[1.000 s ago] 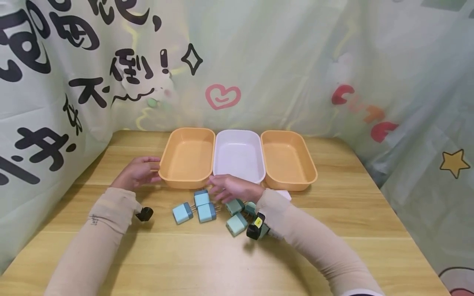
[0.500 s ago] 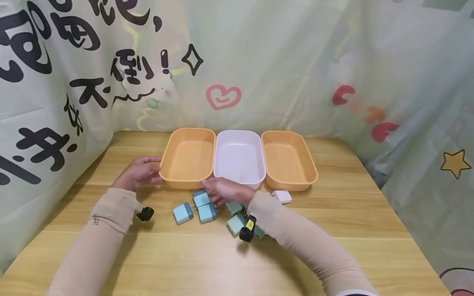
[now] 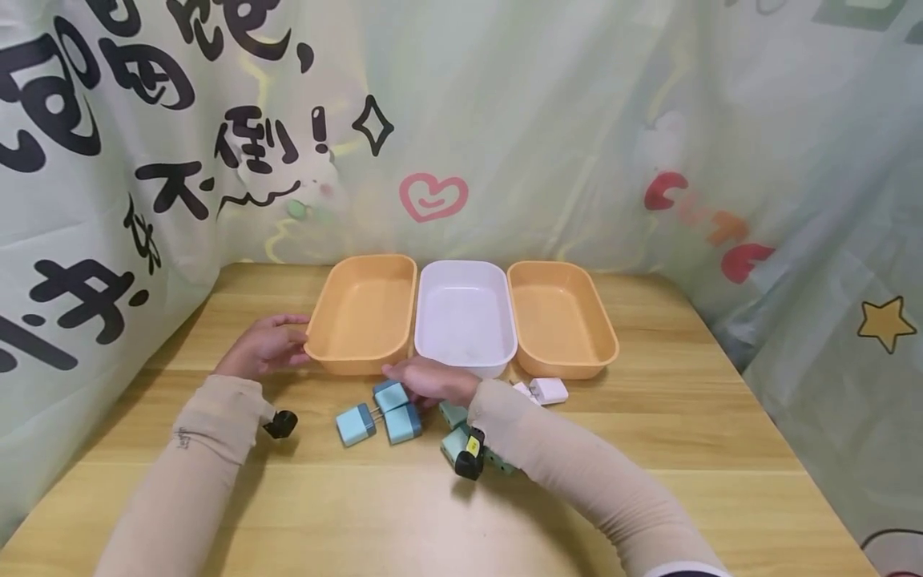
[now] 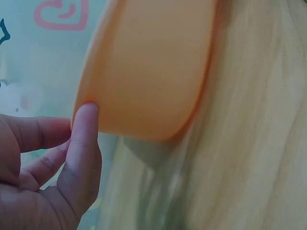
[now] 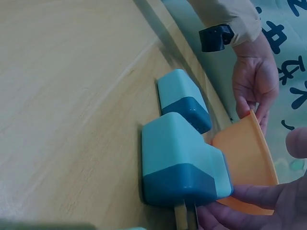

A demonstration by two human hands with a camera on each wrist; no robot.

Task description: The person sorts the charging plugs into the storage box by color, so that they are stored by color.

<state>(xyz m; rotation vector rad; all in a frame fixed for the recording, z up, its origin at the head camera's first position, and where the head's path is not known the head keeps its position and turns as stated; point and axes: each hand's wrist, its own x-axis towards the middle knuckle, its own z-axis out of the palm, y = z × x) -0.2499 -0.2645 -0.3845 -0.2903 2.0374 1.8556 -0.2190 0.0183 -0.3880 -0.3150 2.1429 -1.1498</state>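
My left hand [image 3: 270,346] pinches the near-left rim of the left orange bin [image 3: 364,320]; in the left wrist view its thumb [image 4: 84,153] lies on one side of the wall and the index finger [image 4: 43,133] on the other. My right hand [image 3: 436,380] is low beside three blue plug chargers [image 3: 402,423] in front of that bin. In the right wrist view, its extended fingers [image 5: 254,194] reach the end of a blue charger [image 5: 218,170], while the thumb [image 5: 298,143] stands apart. Metal prongs [image 5: 181,216] jut from the nearest charger.
A white bin [image 3: 465,316] and a second orange bin [image 3: 562,320] stand in a row with the left one. Several green chargers [image 3: 454,441] lie partly under my right wrist. White chargers [image 3: 550,390] sit before the right bin. A printed curtain [image 3: 541,144] hangs behind the table.
My right hand has moved left and down, from above the green chargers to the blue ones, uncovering the white chargers. My left hand keeps its place at the bin. The view has tilted slightly.
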